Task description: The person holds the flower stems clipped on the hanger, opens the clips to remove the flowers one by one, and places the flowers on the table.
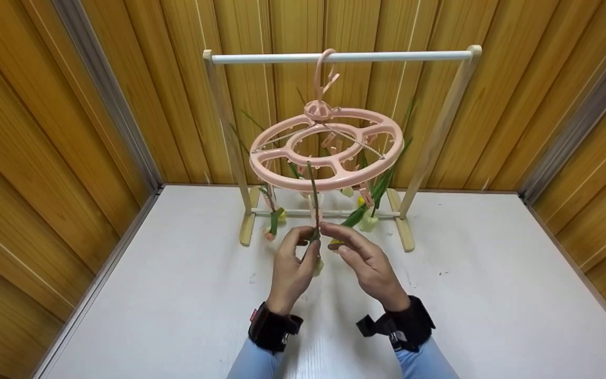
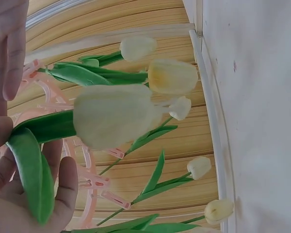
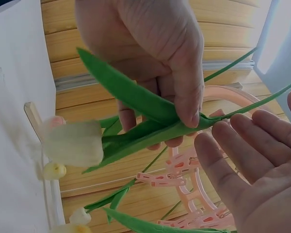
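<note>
Short of the desk's back edge point(image 1: 203, 189), left grip point(image 1: 295, 268) pinches a tulip point(image 2: 114, 116); right grip point(image 1: 370, 266), spread, should steady its stem point(image 1: 314, 195).

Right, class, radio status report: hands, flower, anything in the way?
Left hand pinching tulip; right hand beside stem, not gripping. Tulip upside down, stem upward. Pink hanger behind stem; nothing clearly blocking.

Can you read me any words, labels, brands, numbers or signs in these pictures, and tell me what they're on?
No text can be read.
The red tag on the black left wrist strap is too small to show any writing.
None shows on the pink clip hanger.
</note>
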A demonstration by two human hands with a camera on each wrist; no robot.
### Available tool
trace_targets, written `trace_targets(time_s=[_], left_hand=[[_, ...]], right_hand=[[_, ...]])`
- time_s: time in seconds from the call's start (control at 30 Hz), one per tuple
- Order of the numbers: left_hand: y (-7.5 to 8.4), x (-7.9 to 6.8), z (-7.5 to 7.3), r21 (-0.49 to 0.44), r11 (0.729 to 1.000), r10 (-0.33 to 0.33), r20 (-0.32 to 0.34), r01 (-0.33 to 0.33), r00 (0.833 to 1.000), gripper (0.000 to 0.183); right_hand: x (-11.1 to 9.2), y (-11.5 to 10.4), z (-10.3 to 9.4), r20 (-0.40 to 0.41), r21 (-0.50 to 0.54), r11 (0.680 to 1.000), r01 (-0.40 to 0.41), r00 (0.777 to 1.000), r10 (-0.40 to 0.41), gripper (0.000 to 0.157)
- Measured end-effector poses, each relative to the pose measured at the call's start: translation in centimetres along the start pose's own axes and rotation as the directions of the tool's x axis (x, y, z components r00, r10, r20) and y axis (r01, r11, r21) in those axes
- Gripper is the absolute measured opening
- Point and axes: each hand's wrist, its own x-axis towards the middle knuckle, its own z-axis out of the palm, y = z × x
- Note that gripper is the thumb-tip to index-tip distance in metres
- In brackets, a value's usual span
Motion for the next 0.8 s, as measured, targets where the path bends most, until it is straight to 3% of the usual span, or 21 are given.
trace_targets(time_s=[0.3,0.4,0.5,0.63,0.8], left_hand=[[0.3,0.0,-0.1,-0.039,0.999,-0.001,0.031,0.002,1.000,0.013],[0.5,0.0,-0.3,-0.040,0.999,-0.008,0.043,0.010,0.999,0.012],[0.6,0.0,-0.4,-0.036,0.999,-0.018,0.054,0.020,0.998,0.013],[0.7,0.0,-0.6,-0.032,0.999,-0.016,0.048,0.018,0.999,0.013],[0.9,0.1,-0.6,-0.021,1.000,-0.001,0.048,0.002,0.999,0.016]], right_hand=[[0.9,0.5,-0.8,-0.085,-0.019,0.999,-0.039,0.996,0.037,0.035],[1.7,0.5,-1.2,-0.129,-0.045,0.992,-0.114,0.986,0.108,0.034],[2.7,0.4,-1.4,-0.165,-0.027,0.974,-0.223,0.962,0.216,0.034],[4.1,0.3,-1.6,-0.156,0.026,0.950,-0.311,0.937,0.311,0.036],[5.4,0.1,-2.1,-0.111,0.063,0.948,-0.313,0.941,0.319,0.036]])
